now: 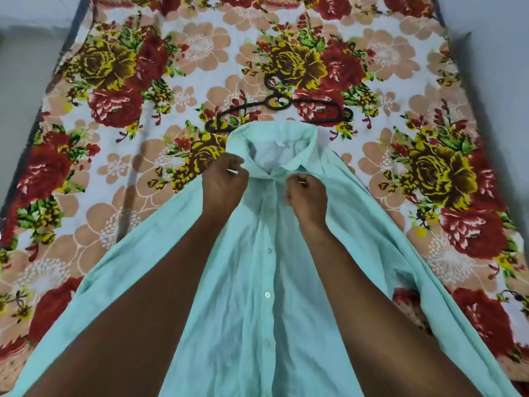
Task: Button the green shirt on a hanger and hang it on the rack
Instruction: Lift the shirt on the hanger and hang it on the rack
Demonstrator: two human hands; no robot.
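Note:
A pale green shirt (266, 282) lies front up on the flowered bed, collar toward the far side, its white buttons running down the middle placket. My left hand (223, 184) grips the shirt front just left of the collar. My right hand (307, 196) pinches the placket just below the collar, fingers curled into the cloth. A black hanger (274, 107) lies flat on the bed just beyond the collar, apart from the shirt's body; its lower bar is partly hidden by the collar. No rack is in view.
The bed's flowered sheet (120, 116) fills the view. Grey floor or wall (20, 81) shows along the left edge, and a pale wall (498, 53) on the right.

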